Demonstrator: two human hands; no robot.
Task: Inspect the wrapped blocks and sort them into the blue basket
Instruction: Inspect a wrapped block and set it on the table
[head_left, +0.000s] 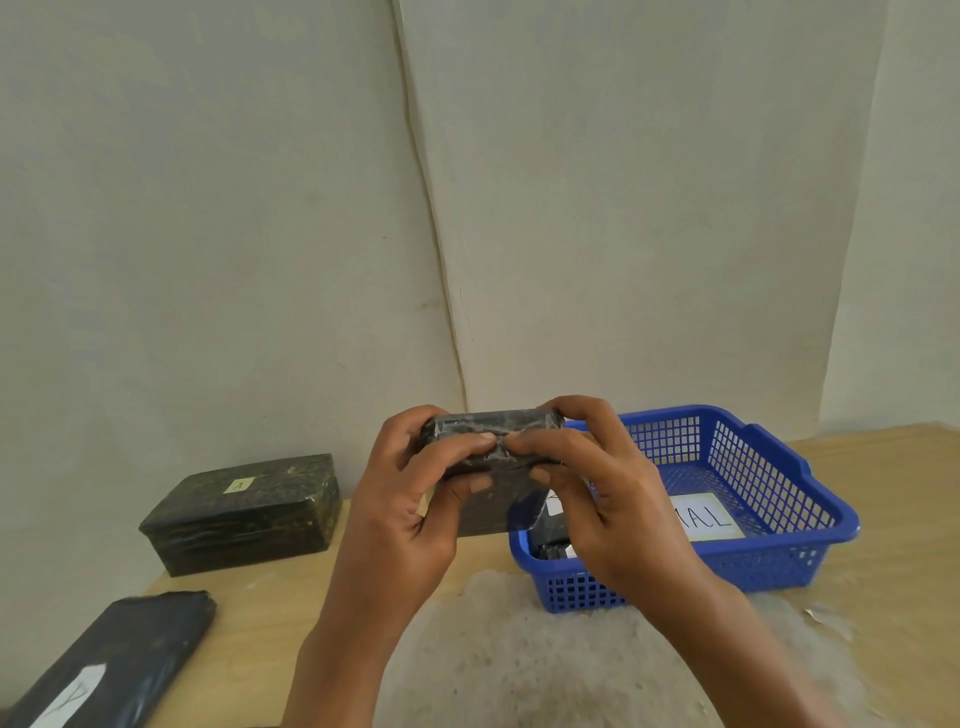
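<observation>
I hold a small black block in shiny plastic wrap (498, 499) up in front of me, above the table's middle. My left hand (415, 499) grips its left end, thumb on the front face. My right hand (597, 493) grips the right end, and both thumbs meet on the wrap. The blue basket (769, 551) stands on the table just behind and right of my right hand. It has a white paper label on its floor and at least one dark wrapped block (550, 545) in its near left corner, partly hidden by my hand.
A larger black wrapped block with a small yellow label (244, 512) lies at the left of the wooden table (270, 603). A long flat black wrapped piece with a white label (109, 665) lies at the front left corner. White walls stand close behind.
</observation>
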